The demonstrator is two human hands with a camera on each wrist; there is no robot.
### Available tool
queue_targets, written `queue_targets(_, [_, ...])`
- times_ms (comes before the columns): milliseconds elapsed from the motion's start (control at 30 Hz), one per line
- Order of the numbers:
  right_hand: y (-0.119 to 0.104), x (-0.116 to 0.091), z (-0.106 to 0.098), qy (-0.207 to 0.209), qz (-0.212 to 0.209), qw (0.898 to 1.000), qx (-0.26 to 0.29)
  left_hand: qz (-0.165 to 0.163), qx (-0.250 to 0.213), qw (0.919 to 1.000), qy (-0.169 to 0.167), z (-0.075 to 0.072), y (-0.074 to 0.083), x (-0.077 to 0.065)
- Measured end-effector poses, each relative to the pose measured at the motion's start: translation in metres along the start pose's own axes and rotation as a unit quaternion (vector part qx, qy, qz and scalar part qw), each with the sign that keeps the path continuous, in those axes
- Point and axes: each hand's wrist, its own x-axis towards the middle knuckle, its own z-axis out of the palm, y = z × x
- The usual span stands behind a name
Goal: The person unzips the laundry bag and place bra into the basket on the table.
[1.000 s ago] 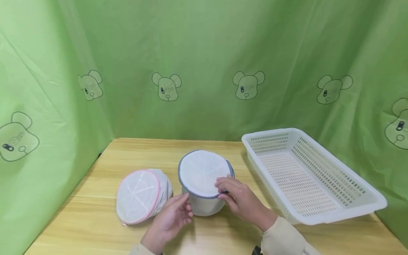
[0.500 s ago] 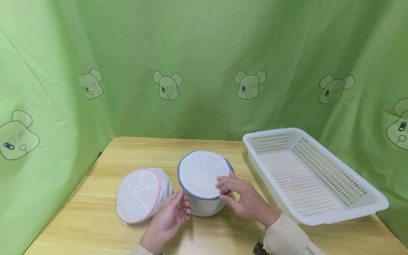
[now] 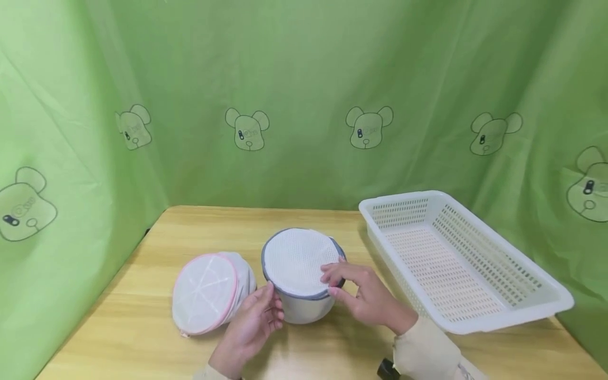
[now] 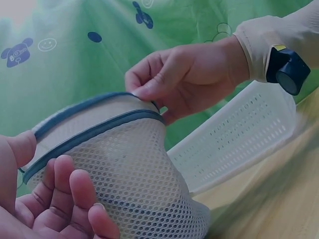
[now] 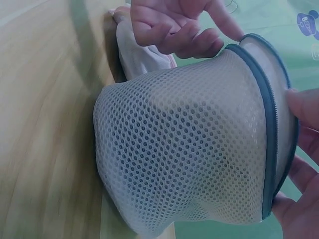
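Observation:
A round white mesh laundry bag (image 3: 300, 261) with blue-grey trim stands upright on the table, its lid on top. A zipper runs round its upper edge, plain in the right wrist view beside the blue trim (image 5: 269, 124). My left hand (image 3: 254, 319) pinches the left front of the rim, thumb at the trim, the other fingers loosely curled by the mesh wall. My right hand (image 3: 368, 295) grips the right front of the rim, thumb at the edge and fingertips on the lid. Left of it leans a second mesh laundry bag (image 3: 205, 293) with pink trim.
A white perforated plastic basket (image 3: 396, 253) stands on the right of the wooden table (image 3: 157, 348). Green curtains (image 3: 304, 63) with bear faces enclose the back and both sides. A black wrist device (image 3: 387, 369) sits below the right sleeve.
My left fingertips have risen from beside the blue-trimmed bag to its rim. The bag's top has shifted slightly left and toward me. My right hand stays at the rim.

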Motion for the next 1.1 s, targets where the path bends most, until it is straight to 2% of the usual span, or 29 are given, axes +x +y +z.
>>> queue_targets(100, [-0.001,0.003,0.000,0.011,0.003,1.000,0.007,0.004,0.003,1.0000,0.000,0.000,0.000,0.001])
queue_targets(367, [-0.005,0.006,-0.001,0.021,0.007,1.000,0.007,-0.009,0.004,0.9995,0.029,-0.002,-0.003,0.001])
queue_targets(600, [-0.002,0.010,-0.005,0.076,0.014,0.997,-0.002,-0.012,0.003,0.9991,0.040,-0.003,-0.003,0.002])
queue_targets(867, [0.000,0.020,-0.014,0.143,0.049,0.988,0.019,-0.008,0.007,0.9993,0.036,-0.004,-0.001,0.002])
queue_targets(1100, [0.004,0.030,-0.023,0.173,0.104,0.978,0.051,-0.005,0.004,0.9993,0.038,-0.006,-0.002,0.000])
